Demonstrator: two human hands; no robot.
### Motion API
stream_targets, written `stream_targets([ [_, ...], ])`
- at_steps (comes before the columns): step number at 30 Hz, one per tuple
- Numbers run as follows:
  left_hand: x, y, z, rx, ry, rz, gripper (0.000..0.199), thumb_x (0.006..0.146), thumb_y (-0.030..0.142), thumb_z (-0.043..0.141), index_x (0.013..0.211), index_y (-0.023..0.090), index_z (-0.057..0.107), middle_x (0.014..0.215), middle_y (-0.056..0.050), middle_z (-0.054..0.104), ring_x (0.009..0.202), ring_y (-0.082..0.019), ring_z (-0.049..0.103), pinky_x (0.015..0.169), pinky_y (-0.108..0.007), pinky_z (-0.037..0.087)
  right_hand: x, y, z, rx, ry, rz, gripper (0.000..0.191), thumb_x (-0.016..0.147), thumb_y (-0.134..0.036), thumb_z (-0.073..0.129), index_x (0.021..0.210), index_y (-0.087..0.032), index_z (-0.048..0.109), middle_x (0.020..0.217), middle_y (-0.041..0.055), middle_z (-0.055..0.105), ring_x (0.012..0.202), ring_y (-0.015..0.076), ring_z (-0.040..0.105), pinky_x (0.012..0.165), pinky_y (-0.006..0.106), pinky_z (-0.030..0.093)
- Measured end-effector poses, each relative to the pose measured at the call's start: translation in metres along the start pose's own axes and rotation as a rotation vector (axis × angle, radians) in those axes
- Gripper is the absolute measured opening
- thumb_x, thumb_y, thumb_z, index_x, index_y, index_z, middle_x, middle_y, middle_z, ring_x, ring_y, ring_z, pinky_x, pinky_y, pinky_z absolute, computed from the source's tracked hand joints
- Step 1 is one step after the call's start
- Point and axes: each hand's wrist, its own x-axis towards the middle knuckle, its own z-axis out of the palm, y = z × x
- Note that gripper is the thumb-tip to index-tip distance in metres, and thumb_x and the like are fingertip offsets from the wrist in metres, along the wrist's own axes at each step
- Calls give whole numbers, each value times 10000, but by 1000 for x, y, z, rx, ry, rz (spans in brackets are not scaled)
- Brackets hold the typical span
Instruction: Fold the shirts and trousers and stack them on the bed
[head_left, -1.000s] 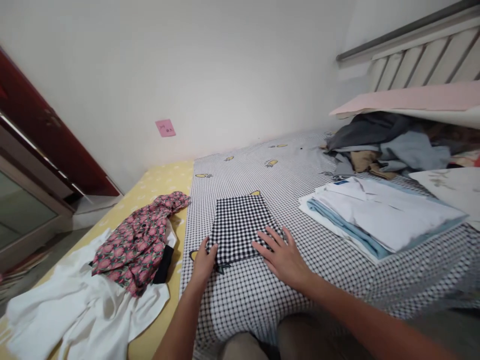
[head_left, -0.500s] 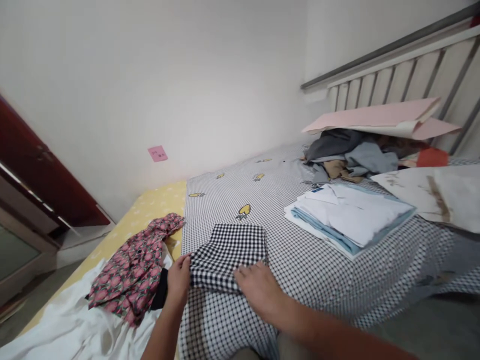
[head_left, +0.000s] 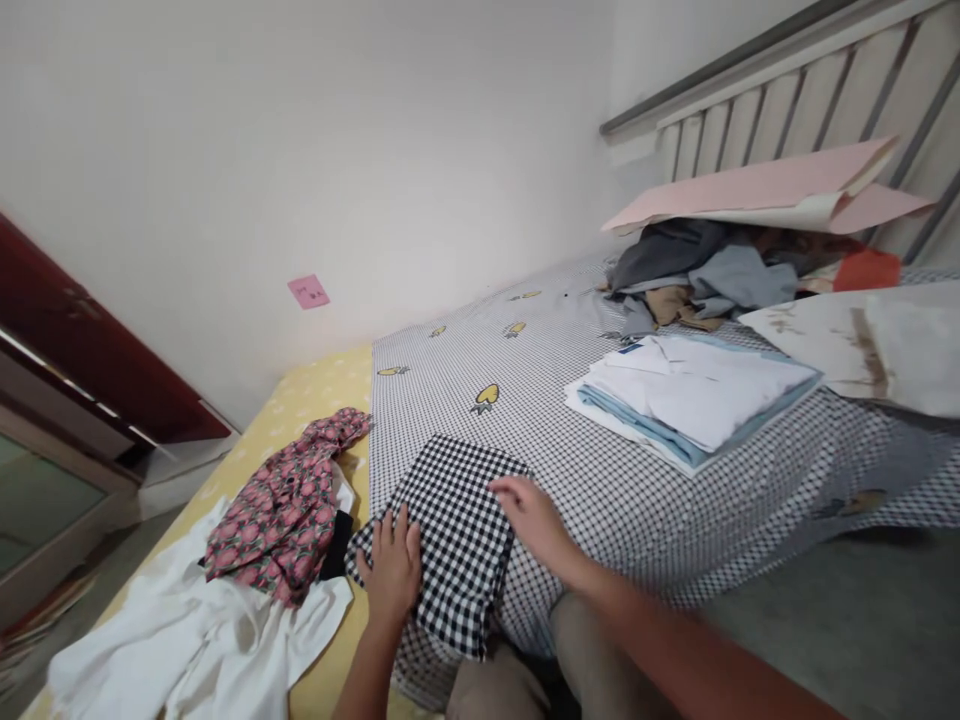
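Observation:
A black-and-white gingham garment [head_left: 457, 525], folded into a rough block, lies on the bed in front of me, turned at an angle. On its left part my left hand [head_left: 391, 562] rests flat with the fingers spread. My right hand [head_left: 531, 510] is over its right edge, fingers loosely stretched and apart; whether they touch the cloth I cannot tell. Close by on the left lies a crumpled pink floral garment [head_left: 281, 510], with a black strip of cloth [head_left: 337, 545] beside it and a white cloth [head_left: 202, 640] spread beneath.
Folded white and blue shirts [head_left: 690, 390] are stacked to the right. Behind them sits a heap of grey and brown clothes [head_left: 690, 270] under a pink sheet [head_left: 757, 185]. A checked bedsheet [head_left: 435, 375] and a yellow one [head_left: 307, 385] cover the bed. A slatted headboard [head_left: 810, 100] stands at right.
The gingham garment has turned, and its near edge now reaches further toward me. My left hand has gone from gripping its edge to lying flat; my right hand has lifted toward its far right corner.

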Motion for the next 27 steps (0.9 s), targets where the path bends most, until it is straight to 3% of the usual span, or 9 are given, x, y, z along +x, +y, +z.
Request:
stream_targets([
  [3, -5, 0, 22, 86, -5, -40, 569, 1022, 449, 306, 1520, 226, 466, 1607, -162, 430, 1502, -363, 356, 1194, -675, 240, 34, 30, -30, -119, 101, 179, 373, 985, -320, 372, 1192, -216, 664, 1227, 124, 672, 1165, 242, 624, 975, 388, 502],
  [6, -5, 5, 25, 153, 24, -60, 575, 1024, 462, 296, 1535, 243, 443, 1608, -143, 434, 1500, -355, 358, 1203, -664, 230, 55, 42, -37, -165, 5, 255, 471, 1013, -505, 326, 1056, -203, 685, 1001, 112, 721, 928, 254, 677, 808, 380, 526],
  [8, -5, 8, 23, 147, 10, -87, 568, 1029, 453, 282, 1541, 255, 431, 1617, -111, 431, 1504, -337, 353, 1214, -641, 230, 63, 40, -32, -185, -70, 264, 482, 969, -604, 420, 979, -208, 694, 890, 84, 727, 795, 239, 668, 734, 352, 504],
  [11, -4, 8, 18, 63, -9, -164, 575, 1042, 432, 220, 1557, 248, 397, 1633, -95, 409, 1514, -302, 343, 1225, -600, 249, 69, 28, -23, -216, -112, 201, 377, 883, -564, 618, 1057, -241, 706, 1053, 67, 743, 952, 244, 668, 816, 323, 474],
  [13, -4, 7, 16, 5, 1, -193, 590, 1049, 424, 174, 1576, 230, 355, 1646, -108, 382, 1524, -282, 327, 1227, -571, 266, 73, 24, -22, -247, -81, 162, 346, 905, -512, 605, 1133, -267, 692, 1164, 57, 722, 1110, 255, 624, 914, 330, 440],
  [17, -6, 9, 16, 64, -6, -154, 568, 1049, 445, 226, 1563, 258, 383, 1638, -98, 400, 1530, -310, 307, 1224, -588, 255, 78, 32, -28, -347, -20, 225, 228, 907, -400, 618, 1059, -250, 696, 1044, 59, 721, 1076, 272, 615, 985, 418, 397],
  [20, -8, 15, 14, 158, -21, -127, 554, 1044, 454, 287, 1555, 268, 398, 1624, -103, 423, 1517, -341, 326, 1214, -610, 257, 75, 33, -30, -413, 69, 270, 343, 898, -314, 617, 1227, -218, 643, 1266, 133, 647, 1185, 309, 573, 1012, 489, 390],
  [24, -10, 21, 11, 221, -35, -116, 554, 1040, 463, 321, 1556, 273, 391, 1624, -100, 420, 1509, -351, 342, 1208, -607, 273, 65, -1, -16, -518, 239, -50, 452, 958, -214, 474, 1400, -261, 558, 1516, 133, 497, 1383, 307, 448, 1140, 573, 292],
  [27, -11, 22, 11, 237, -34, -116, 550, 1038, 466, 335, 1552, 281, 396, 1622, -92, 422, 1504, -348, 353, 1206, -601, 283, 60, -30, 6, -583, 73, -383, 460, 1019, -277, 408, 1457, -344, 531, 1596, 43, 449, 1499, 293, 319, 1218, 627, 159],
])
